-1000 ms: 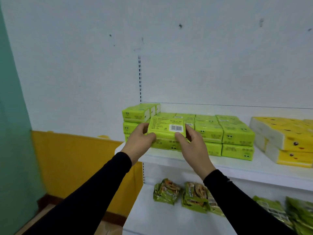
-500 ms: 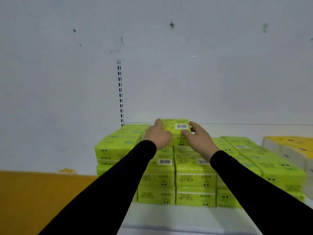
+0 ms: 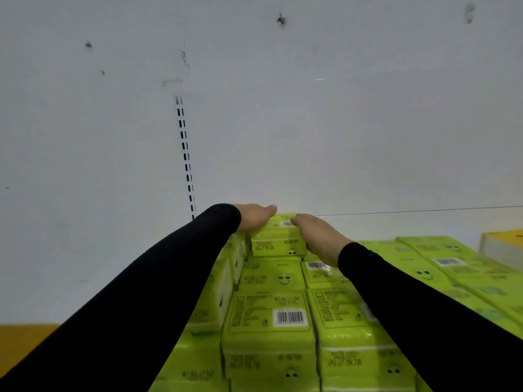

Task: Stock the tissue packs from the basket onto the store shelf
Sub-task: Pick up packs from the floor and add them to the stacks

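Two hands, left hand (image 3: pixel 254 217) and right hand (image 3: pixel 317 239), each grip clasping top tissue pack (image 3: pixel 278 244), bare wall (image 3: pixel 339 123) behind

Lime-green tissue pack (image 3: pixel 278 241), plastic-wrapped, little cartoon eyes on the near face and a barcode on top. Sitting flat at the very back of the green stack (image 3: pixel 271 321), top layer, right up near the white wall. Held from both sides, left hand (image 3: pixel 254 217) and right hand (image 3: pixel 318 239). Stack itself: same packs, rows deep, a couple of layers high.
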